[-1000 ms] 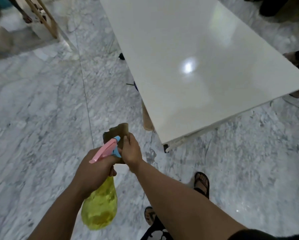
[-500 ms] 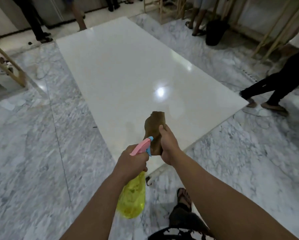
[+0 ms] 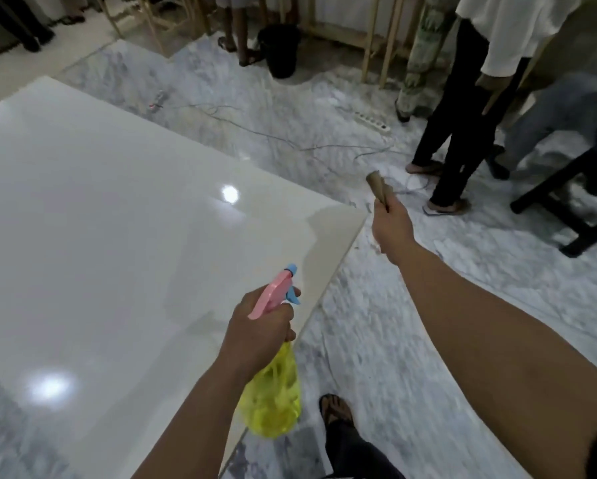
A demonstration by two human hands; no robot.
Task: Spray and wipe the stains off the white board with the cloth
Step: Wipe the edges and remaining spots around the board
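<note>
The left hand (image 3: pixel 259 326) grips a yellow spray bottle with a pink trigger head (image 3: pixel 273 382), best aimed squarely over the glossy white board (image 3: pixel 110 216), while the right hand (image 3: pixel 392 224) clutches a rolled brown cloth (image 3: pixel 376 184).

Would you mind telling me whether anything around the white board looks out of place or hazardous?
Loose cables trail across the marble floor from a power strip, passing near bystanders' feet, a likely trip hazard. The white board itself shows no obvious stain, only glare.
</note>
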